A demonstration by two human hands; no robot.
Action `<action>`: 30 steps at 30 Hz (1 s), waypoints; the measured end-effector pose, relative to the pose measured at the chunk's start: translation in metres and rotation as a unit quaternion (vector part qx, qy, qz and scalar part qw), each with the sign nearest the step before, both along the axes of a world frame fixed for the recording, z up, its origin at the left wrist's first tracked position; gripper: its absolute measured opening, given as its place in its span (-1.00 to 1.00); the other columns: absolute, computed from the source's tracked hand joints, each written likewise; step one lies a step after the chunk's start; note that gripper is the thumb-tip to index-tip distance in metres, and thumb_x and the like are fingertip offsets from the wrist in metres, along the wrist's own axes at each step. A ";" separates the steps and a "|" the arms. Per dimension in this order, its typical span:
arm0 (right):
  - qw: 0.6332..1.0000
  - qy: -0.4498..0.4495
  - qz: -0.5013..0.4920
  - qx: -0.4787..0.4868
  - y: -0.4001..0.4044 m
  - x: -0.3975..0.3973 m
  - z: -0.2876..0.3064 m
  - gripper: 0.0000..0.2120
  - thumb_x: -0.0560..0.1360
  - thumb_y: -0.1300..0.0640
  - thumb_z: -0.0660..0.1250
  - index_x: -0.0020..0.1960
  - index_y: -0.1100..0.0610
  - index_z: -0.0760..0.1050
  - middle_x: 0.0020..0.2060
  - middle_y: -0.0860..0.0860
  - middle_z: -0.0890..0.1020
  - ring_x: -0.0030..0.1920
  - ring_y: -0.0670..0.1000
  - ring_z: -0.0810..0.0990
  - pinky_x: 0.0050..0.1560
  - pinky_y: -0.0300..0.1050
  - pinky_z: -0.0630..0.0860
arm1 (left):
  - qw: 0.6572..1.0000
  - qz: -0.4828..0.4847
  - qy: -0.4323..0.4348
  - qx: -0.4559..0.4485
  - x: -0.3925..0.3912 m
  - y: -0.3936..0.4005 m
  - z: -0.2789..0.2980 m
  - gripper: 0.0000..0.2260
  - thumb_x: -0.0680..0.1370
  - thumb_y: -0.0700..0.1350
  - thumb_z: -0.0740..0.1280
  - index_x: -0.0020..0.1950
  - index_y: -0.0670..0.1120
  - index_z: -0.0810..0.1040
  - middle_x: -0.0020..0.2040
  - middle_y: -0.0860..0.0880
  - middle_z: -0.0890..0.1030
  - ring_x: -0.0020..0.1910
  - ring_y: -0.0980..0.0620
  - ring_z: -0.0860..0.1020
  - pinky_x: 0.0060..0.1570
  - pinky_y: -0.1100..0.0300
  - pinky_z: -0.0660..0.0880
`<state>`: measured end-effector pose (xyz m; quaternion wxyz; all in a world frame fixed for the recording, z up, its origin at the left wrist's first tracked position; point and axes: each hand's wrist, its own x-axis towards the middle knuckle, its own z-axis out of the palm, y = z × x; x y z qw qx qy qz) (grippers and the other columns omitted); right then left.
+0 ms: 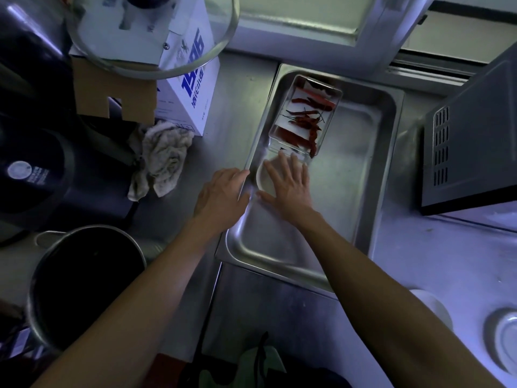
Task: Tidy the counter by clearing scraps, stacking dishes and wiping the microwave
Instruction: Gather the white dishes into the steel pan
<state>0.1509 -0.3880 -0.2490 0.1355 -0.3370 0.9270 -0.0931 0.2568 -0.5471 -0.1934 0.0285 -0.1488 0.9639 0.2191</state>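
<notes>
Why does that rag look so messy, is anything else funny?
The rag lies crumpled on the counter beside the white box. One dried chili pokes over the clear container edge. Nothing looks spilled.

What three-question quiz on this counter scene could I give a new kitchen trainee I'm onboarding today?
1. True or false: the clear container of dried red chilies sits inside the steel tray.
2. Which lies left of the tray? A) crumpled rag B) microwave C) white bowl
3. Fill in: the right hand lies flat with fingers ____, while the left hand rests on the tray's left rim.

Key: 1 true; 2 A; 3 spread
</notes>
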 end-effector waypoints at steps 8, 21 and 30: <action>1.000 -0.014 -0.008 -0.009 0.026 0.021 0.009 -0.41 0.61 -0.26 0.08 0.57 -0.06 0.14 0.62 0.11 -0.05 0.61 0.15 -0.20 0.55 0.13 -0.21 | 1.000 -0.024 -0.010 0.008 0.005 0.016 0.023 -0.56 0.53 -0.08 0.33 0.41 -0.08 0.46 0.31 -0.08 0.53 0.32 -0.15 0.43 0.27 -0.14 0.41; 0.977 -0.002 -0.209 -0.044 0.150 0.096 0.061 -0.44 0.62 -0.17 0.18 0.56 0.00 0.20 0.60 0.10 0.12 0.59 0.13 0.05 0.52 0.13 0.15 | 0.970 -0.241 -0.007 -0.025 0.001 0.120 0.042 -0.57 0.59 0.00 0.29 0.45 -0.02 0.38 0.39 -0.03 0.49 0.37 -0.08 0.41 0.17 -0.14 0.51; 0.932 -0.007 -0.360 -0.045 0.269 0.163 0.070 -0.45 0.63 -0.17 0.19 0.56 -0.04 0.21 0.59 0.05 0.15 0.58 0.10 0.08 0.49 0.13 0.17 | 0.926 -0.377 -0.006 -0.024 0.014 0.232 0.031 -0.53 0.59 0.00 0.25 0.50 -0.02 0.35 0.47 -0.02 0.40 0.44 -0.06 0.31 0.28 -0.05 0.39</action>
